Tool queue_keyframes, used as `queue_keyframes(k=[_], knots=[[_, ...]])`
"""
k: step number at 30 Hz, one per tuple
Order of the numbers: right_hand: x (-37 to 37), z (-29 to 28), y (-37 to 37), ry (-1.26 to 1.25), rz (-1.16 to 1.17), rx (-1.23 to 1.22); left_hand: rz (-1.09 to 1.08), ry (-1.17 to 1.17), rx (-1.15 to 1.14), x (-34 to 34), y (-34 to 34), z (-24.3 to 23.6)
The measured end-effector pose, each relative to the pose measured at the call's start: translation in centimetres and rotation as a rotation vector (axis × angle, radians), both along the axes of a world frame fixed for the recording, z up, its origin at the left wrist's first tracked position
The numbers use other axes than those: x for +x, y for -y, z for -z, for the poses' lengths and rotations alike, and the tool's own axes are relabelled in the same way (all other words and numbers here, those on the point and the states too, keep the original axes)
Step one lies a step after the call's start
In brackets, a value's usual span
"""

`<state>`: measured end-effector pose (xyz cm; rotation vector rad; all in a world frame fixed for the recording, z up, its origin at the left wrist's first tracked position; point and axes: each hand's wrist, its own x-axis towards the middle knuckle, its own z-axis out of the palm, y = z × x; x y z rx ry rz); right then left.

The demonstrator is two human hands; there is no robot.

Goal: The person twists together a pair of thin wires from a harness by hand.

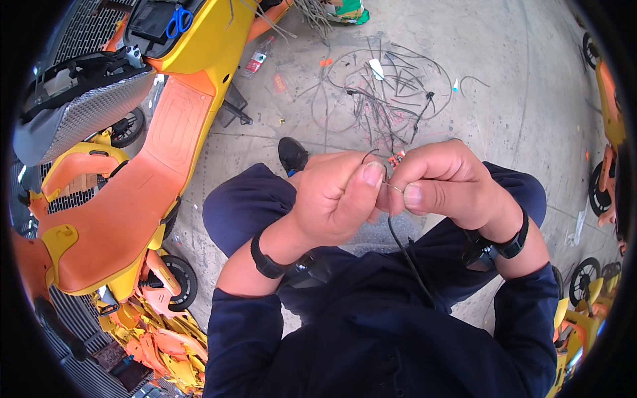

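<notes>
In front of my lap both hands meet, fingers pinched close together. My left hand (332,197) is closed on a black cable (410,260), its thumb pressed on top, and a dark end curls up above the thumb. Between thumb and forefinger my right hand (444,188) pinches a thin bare wire (393,188) that spans the small gap between the hands. From beneath the fingers the cable runs down over my dark clothing. How the wire joins the cable is hidden by the fingers.
Loose black cables and cut pieces (391,93) lie on the concrete floor ahead. At left stands an orange and yellow scooter (179,123), with blue-handled scissors (178,23) on it. A plastic bottle (255,63) lies nearby. Broken orange and yellow panels (159,338) are heaped lower left.
</notes>
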<state>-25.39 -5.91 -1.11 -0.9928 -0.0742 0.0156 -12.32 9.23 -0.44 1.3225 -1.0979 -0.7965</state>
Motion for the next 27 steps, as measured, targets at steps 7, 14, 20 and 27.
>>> queue_keyframes(k=[7, 14, 20, 27], knots=[[0.4, 1.4, -0.5, 0.11, -0.028, 0.184, -0.023, -0.34, 0.037, -1.2, 0.2, -0.5], [0.2, 1.5, -0.6, 0.101, -0.015, 0.226, -0.051, -0.645, 0.092, -1.1, 0.5, -1.2], [-0.1, 0.7, -0.3, 0.038, 0.05, 0.152, 0.098, -0.633, 0.053, 0.2, 0.0, -0.5], [-0.2, 0.9, 0.7, 0.019, 0.052, 0.228, -0.011, -0.199, -0.14, 1.3, 1.1, 2.3]])
